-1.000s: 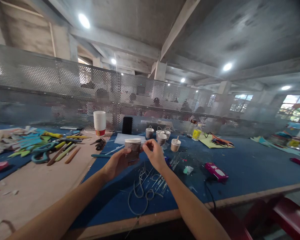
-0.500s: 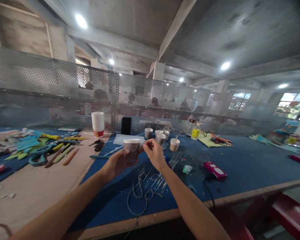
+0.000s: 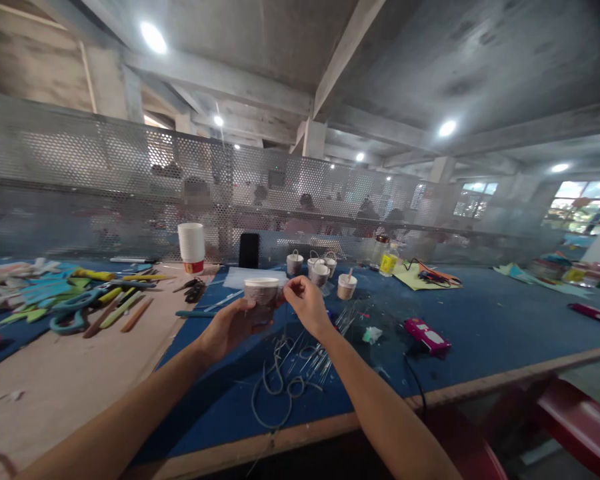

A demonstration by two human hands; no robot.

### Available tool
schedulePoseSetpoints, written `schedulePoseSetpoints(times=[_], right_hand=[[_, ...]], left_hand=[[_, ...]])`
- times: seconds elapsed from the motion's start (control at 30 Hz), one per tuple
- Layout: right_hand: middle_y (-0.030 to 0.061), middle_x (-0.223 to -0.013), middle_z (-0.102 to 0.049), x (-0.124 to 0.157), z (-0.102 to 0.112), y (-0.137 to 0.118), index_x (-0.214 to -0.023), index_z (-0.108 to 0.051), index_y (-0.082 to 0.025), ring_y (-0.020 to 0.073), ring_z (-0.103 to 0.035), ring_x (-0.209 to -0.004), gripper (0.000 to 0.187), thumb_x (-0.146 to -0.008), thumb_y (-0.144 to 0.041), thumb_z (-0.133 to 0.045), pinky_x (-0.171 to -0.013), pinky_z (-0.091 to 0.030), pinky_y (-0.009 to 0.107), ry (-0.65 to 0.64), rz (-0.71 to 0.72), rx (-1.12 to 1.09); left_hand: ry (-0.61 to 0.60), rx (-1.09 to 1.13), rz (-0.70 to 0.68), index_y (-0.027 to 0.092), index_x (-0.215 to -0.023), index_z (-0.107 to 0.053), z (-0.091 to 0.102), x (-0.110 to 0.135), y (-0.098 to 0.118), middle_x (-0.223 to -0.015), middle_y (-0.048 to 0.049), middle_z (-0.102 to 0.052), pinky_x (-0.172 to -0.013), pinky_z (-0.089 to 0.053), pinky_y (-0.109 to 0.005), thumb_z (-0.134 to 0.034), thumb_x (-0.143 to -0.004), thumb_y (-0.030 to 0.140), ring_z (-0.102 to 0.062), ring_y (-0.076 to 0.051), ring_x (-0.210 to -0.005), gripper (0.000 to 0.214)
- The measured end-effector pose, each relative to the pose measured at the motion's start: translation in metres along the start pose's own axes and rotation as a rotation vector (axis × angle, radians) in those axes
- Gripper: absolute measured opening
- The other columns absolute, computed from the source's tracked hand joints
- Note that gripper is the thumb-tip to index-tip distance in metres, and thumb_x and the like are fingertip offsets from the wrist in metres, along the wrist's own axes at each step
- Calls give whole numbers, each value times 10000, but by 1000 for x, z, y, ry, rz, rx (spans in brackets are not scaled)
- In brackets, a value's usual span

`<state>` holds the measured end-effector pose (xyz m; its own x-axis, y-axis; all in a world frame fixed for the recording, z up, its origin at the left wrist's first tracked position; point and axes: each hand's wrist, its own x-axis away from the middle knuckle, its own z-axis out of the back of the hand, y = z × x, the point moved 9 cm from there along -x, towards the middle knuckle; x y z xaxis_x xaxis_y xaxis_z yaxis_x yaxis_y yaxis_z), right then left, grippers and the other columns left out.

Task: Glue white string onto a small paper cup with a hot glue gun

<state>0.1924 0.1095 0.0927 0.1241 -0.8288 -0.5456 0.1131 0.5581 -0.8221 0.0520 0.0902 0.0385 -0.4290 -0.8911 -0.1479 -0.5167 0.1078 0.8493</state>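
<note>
1. Two hands on one job: left hand (image 3: 225, 333) wraps around the grey-wrapped cup (image 3: 261, 297), thumb at its near side; cup is upright, off the table, white rim up.
2. Right hand (image 3: 307, 307): thumb and index pressed together just beside the cup's right side. Can't tell what's between them, probably a cord end.
3. Loose grey cord (image 3: 273, 423) lies in loops on the blue mat (image 3: 205, 407) below, next to thin clear sticks (image 3: 323, 360).
4. Step in hand, my read: winding or fixing cord on the cup wall.
5. Next move calls for: left grip steady without denting the cup, right keeping light tension, turns laid snug.
6. Small looped cups (image 3: 319, 273) stand behind, clear of the right hand.
</note>
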Motion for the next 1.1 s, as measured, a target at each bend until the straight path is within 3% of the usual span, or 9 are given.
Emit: schedulePoseSetpoints(times=[0.57, 0.93, 1.1], right_hand=[[-13, -659, -657, -1, 0, 4, -763, -590, -216, 165, -628, -612, 151, -800, -354, -639, -578, -473, 260, -14, -93, -19], [-29, -637, -664, -3, -11, 19, -801, -606, -197, 165, -674, -584, 239, -785, -411, -713, -655, -496, 273, -141, -173, -237], [-29, -650, -668, -1, -16, 22, -813, -611, -193, 162, -671, -598, 270, -757, -422, -744, -699, -521, 292, -231, -225, -339]], left_hand=[[2, -32, 23, 130, -1210, -711, -2, 2, -2, -1170, -149, -736, -864, -518, -391, -580, -849, 230, -661, -287, -1014, 397], [-9, -18, 42, 130, -1138, -729, 4, 0, -3, -1101, -147, -750, -794, -531, -390, -587, -818, 221, -662, -271, -946, 362], [-80, -15, 49, 156, -1177, -708, 6, -2, -5, -1097, -140, -746, -762, -533, -391, -578, -822, 227, -668, -271, -931, 385]])
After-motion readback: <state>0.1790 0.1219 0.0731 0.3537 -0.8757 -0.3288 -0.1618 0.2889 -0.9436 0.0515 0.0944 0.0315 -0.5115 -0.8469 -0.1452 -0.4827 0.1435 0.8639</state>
